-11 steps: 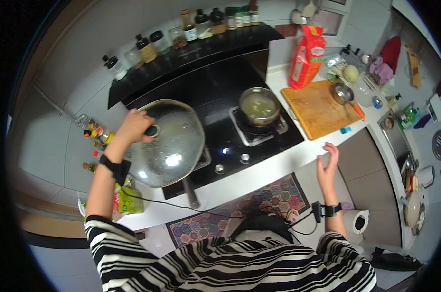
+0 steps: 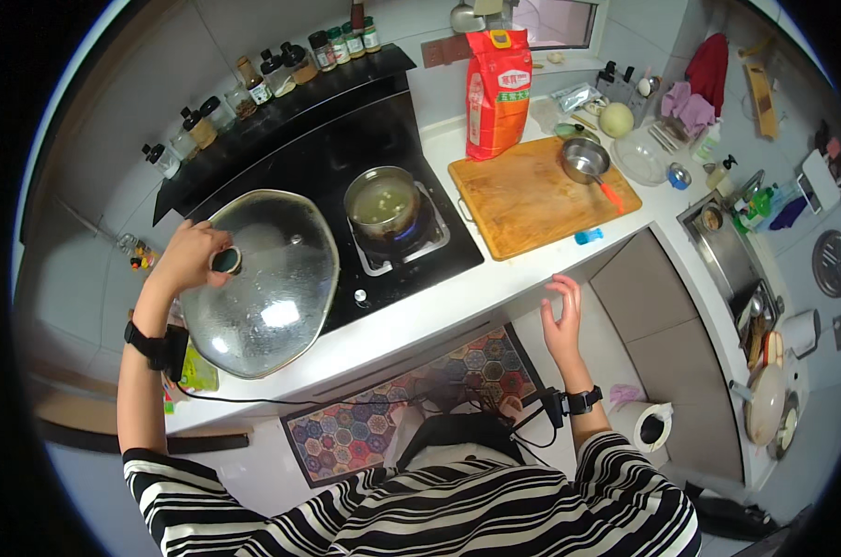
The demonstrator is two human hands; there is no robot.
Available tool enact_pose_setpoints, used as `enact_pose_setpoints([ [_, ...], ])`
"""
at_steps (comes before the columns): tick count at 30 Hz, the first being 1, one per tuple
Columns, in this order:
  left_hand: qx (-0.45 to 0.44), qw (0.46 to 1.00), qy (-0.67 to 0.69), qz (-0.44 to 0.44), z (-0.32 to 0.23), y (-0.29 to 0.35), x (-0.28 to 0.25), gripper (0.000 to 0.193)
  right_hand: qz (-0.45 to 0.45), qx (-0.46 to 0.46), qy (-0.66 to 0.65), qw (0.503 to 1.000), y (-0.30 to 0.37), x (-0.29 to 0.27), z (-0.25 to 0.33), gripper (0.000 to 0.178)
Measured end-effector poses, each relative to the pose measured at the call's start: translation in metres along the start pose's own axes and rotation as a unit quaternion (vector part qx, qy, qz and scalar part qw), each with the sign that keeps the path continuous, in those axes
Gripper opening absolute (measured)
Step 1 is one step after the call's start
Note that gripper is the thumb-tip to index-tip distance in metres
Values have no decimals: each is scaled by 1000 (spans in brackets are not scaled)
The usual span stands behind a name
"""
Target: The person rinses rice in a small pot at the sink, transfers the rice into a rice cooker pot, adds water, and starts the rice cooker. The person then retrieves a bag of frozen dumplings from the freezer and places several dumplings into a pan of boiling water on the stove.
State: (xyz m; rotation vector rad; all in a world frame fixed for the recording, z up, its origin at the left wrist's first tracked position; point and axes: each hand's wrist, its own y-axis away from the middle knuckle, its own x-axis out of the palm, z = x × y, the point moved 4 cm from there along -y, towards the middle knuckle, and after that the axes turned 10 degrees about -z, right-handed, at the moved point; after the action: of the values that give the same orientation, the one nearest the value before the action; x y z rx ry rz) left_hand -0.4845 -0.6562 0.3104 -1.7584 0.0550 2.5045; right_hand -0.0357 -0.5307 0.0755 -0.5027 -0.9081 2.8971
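My left hand [image 2: 194,260] is closed around the dark round knob [image 2: 226,261] of a large glass lid [image 2: 270,311]. The clear lid, wet with droplets, reaches over the front of the black stove and the white counter edge; the pan's handle is hidden. To its right, a steel pot [image 2: 383,201] of pale greenish liquid with small light pieces sits on the right burner, a blue flame beneath. My right hand [image 2: 563,320] hovers in front of the counter, fingers apart and holding nothing.
A wooden cutting board [image 2: 522,209] carries a steel ladle-like pan [image 2: 586,161] with an orange handle. Behind stands a red-orange bag [image 2: 498,97]. Seasoning jars [image 2: 258,84] line the shelf above the stove. The sink [image 2: 717,246] is at right, a patterned mat [image 2: 411,399] below.
The view has turned right. My left hand has shifted the lid rightward relative to the stove, and it now hides the pan's handle and one stove knob. My right hand stays open.
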Motion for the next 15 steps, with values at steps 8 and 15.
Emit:
enact_pose_setpoints([
  [8, 49, 991, 121, -27, -136, -94, -29, 39, 0, 27, -31, 999, -10, -93, -52, 19],
  [15, 61, 990, 124, -30, -239, -194, 2, 41, -87, 85, 19, 992, 15, -198, -112, 28],
])
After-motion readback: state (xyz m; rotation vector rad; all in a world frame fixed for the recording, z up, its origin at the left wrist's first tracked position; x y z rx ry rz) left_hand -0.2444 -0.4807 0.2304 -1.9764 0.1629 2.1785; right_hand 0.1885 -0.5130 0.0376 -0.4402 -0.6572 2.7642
